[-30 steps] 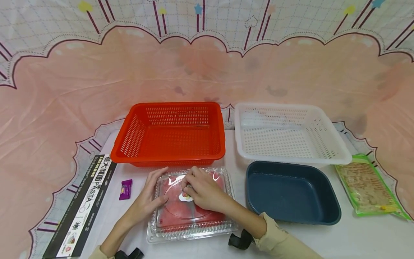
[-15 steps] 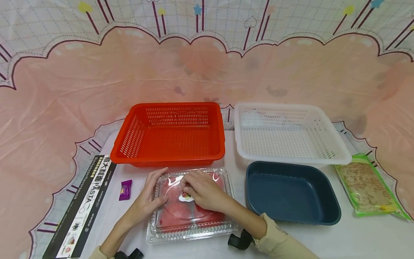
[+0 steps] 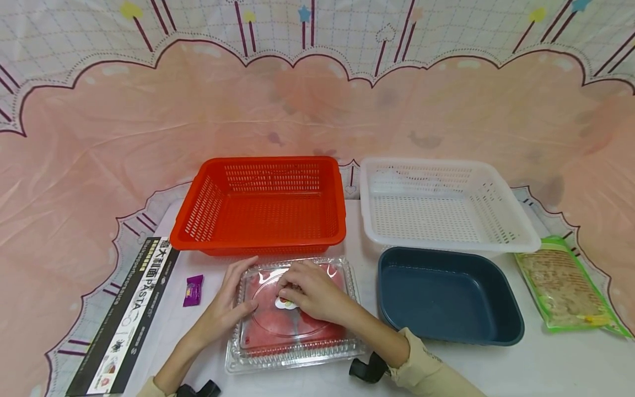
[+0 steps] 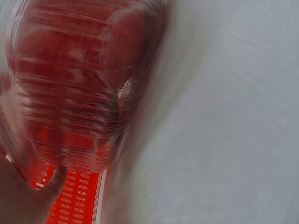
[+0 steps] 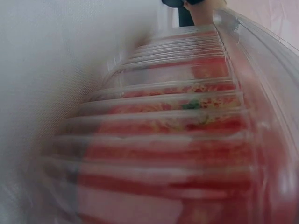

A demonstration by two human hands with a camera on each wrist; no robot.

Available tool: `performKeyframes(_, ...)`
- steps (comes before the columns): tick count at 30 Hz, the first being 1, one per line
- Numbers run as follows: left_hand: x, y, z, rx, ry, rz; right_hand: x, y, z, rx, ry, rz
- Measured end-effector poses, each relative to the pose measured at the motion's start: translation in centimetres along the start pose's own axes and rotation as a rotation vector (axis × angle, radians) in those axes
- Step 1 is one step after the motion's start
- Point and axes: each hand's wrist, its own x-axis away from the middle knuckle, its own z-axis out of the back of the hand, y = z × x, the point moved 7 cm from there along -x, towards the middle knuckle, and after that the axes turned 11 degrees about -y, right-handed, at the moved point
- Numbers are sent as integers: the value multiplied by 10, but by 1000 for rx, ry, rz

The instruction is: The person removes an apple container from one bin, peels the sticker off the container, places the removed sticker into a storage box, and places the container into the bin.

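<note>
A clear plastic clamshell box (image 3: 292,331) with red contents lies on the white table in front of me. My left hand (image 3: 225,306) rests on its left edge with straight fingers on the lid. My right hand (image 3: 305,292) lies on top of the lid, its fingertips curled at a small white sticker (image 3: 285,302) in the lid's middle. The left wrist view shows the ribbed wall of the box (image 4: 79,93) close up and blurred. The right wrist view shows the ribbed lid (image 5: 177,140) over the red contents.
An orange basket (image 3: 263,207) and a white basket (image 3: 441,204) stand behind the box. A dark blue tub (image 3: 446,295) sits to its right, with a green packet (image 3: 563,284) further right. A purple sweet (image 3: 192,290) and a long black pasta box (image 3: 124,317) lie to the left.
The right hand's fingers have shifted slightly on the lid at the sticker. The left hand and the box have stayed put.
</note>
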Motion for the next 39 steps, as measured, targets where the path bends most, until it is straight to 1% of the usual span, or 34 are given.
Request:
performKeyframes(7,0,-2,0,3,-1,4,0,-1,0,29,17,3)
performKeyframes(19,0,-1,0,17,4,5,-2,-2,1,58,2,-45)
performKeyframes(23,-1,-1,0,25,9,9,-2,-3,2,38,-18,-49)
performKeyframes(30,-1,-2,0,25,11,17,0,-3,4,-11,-44,-14)
performKeyframes(39,-1,-2,0,9,12,20,3,-2,6,-96,-42,24)
